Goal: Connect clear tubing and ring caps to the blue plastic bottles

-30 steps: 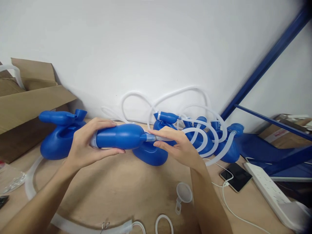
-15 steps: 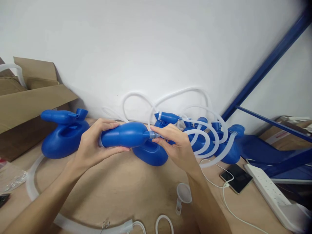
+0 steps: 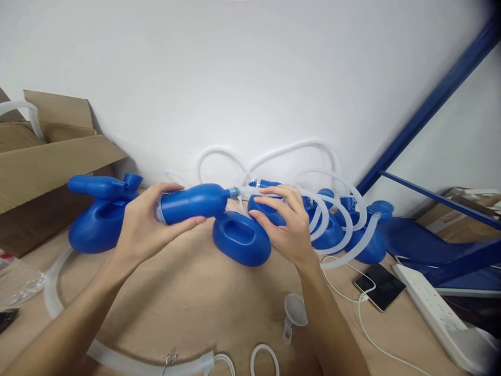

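A blue bulb-shaped bottle part (image 3: 195,202) lies in my left hand (image 3: 151,222), whose fingers wrap its left end. Its narrow right end carries a small clear fitting joined to a whitish tube. My right hand (image 3: 287,224) is right of that fitting, fingers apart and curved near the tube; I cannot make out any grip on it. Below the held part, a blue container with an oval recess (image 3: 242,239) rests on the table (image 3: 176,297). Behind my right hand are more blue containers (image 3: 368,245) with looped translucent tubes (image 3: 364,243).
On the left stand a cardboard box (image 3: 50,162) and another blue container (image 3: 94,230). A clear round lid (image 3: 296,309), a thick tube (image 3: 129,360) and a small tube loop are nearer. To the right are a phone (image 3: 381,287) and a power strip (image 3: 430,300).
My left hand has raised the blue part slightly and shifted it left. My right hand has come off the fitting and opened, moving a little right.
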Demonstrator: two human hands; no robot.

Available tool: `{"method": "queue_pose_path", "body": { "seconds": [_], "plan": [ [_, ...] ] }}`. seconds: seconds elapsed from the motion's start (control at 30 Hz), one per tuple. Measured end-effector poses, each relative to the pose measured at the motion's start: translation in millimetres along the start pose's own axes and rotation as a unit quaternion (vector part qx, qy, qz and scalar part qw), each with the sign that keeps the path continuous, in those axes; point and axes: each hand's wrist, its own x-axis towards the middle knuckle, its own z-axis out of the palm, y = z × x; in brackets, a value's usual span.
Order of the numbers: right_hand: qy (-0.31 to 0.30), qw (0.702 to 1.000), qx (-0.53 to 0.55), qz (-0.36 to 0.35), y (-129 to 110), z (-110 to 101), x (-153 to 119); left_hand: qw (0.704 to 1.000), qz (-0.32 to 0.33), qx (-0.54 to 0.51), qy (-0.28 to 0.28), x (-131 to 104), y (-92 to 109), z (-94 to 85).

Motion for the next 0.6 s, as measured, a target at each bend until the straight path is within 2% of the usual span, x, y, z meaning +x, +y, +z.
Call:
{"method": "queue_pose_path", "body": {
  "seconds": [0.03, 0.07, 0.1, 0.17, 0.23, 0.27, 0.33, 0.4, 0.5, 0.6],
  "plan": [
    [-0.010, 1.000, 0.003, -0.007, 5, -1, -1, 0.999, -0.052, 0.002, 0.010, 1, -1, 0.6],
    [-0.056, 0.998, 0.017, 0.002, 10, -2, -2, 0.995, -0.101, -0.004, 0.008, 3, -3, 1.1],
    [-0.132, 0.990, 0.032, 0.028, 16, -3, -4, 0.989, -0.144, -0.016, -0.009, 5, -5, 1.4],
    [-0.300, 0.948, 0.027, 0.106, 29, 0, -10, 0.975, -0.203, -0.050, -0.080, 8, -8, 1.7],
    [-0.400, 0.898, -0.031, 0.180, 44, 7, -16, 0.957, -0.224, -0.089, -0.161, 9, -6, 3.1],
    [-0.419, 0.883, -0.053, 0.206, 52, 13, -19, 0.951, -0.222, -0.103, -0.190, 9, -5, 5.1],
    [-0.433, 0.865, -0.034, 0.252, 67, 24, -24, 0.951, -0.200, -0.110, -0.210, 5, -1, 13.4],
    [-0.424, 0.858, 0.027, 0.287, 78, 34, -28, 0.955, -0.180, -0.097, -0.216, -2, -1, 28.6],
    [-0.401, 0.861, 0.095, 0.298, 85, 42, -33, 0.950, -0.182, -0.080, -0.240, -15, -6, 60.1],
    [-0.384, 0.863, 0.130, 0.301, 81, 48, -38, 0.963, -0.179, -0.093, -0.178, -25, -12, 89.1]
  ]
}}
